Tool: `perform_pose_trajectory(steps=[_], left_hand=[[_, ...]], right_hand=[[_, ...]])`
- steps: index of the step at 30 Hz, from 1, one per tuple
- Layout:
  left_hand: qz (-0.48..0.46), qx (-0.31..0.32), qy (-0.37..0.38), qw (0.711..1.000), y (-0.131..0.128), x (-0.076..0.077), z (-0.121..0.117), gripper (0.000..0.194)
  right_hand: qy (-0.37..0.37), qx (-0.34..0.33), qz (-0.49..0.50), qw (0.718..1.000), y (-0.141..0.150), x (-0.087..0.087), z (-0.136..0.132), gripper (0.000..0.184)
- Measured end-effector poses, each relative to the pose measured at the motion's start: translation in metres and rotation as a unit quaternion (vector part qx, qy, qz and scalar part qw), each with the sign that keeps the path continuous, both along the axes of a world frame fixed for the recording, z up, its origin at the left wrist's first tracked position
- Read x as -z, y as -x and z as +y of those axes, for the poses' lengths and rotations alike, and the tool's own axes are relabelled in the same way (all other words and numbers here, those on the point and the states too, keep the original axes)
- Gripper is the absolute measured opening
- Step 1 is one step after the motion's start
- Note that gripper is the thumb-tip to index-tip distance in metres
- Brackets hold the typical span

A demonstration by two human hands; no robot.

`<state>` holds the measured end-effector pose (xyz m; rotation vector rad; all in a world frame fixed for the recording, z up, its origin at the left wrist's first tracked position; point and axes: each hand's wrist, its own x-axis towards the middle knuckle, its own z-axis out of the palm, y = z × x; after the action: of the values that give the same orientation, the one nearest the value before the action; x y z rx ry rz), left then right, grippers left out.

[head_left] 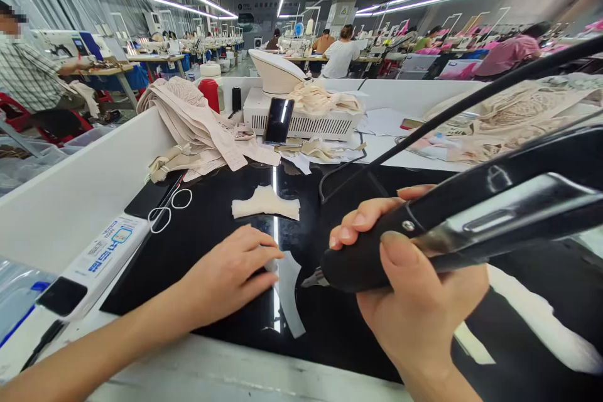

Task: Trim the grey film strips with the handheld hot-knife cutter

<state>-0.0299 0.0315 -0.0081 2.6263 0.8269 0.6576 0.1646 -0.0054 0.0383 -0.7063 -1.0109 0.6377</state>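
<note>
My right hand [414, 289] is wrapped around a thick black corded hand tool [471, 201] with a silver strip along its body. Its pointed metal tip [315, 278] is just right of a pale grey, curved template-like piece [291, 295] lying on the glossy black work surface [339, 333]. My left hand [230, 273] rests over the upper left part of that piece, fingers stretched out and hiding some of it. Beyond my left hand lies a cream fabric piece [265, 203] with a raised middle.
Scissors [162, 213], a white box [97, 264] and beige fabric strips [202, 119] lie at the left. A phone [279, 120] leans on a white vented machine [254, 114]. White fabric strips [541, 320] lie at the right. People sew in the background.
</note>
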Motion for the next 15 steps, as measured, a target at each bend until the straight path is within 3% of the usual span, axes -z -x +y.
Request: perform_pose_trajectory(steps=[3, 7, 15], left_hand=[[0.019, 0.004, 0.063, 0.998, -0.012, 0.0, -0.011, 0.043], [0.044, -0.006, 0.086, 0.995, -0.02, 0.002, -0.016, 0.061], [0.064, -0.001, 0.105, 0.992, -0.023, 0.011, -0.018, 0.072]], right_hand=[[-0.007, -0.002, 0.0, 1.0, 0.002, 0.003, 0.003, 0.035], [-0.005, -0.016, 0.003, 1.0, 0.006, 0.007, 0.007, 0.037], [-0.003, -0.017, -0.005, 1.0, 0.007, 0.011, 0.008, 0.037]])
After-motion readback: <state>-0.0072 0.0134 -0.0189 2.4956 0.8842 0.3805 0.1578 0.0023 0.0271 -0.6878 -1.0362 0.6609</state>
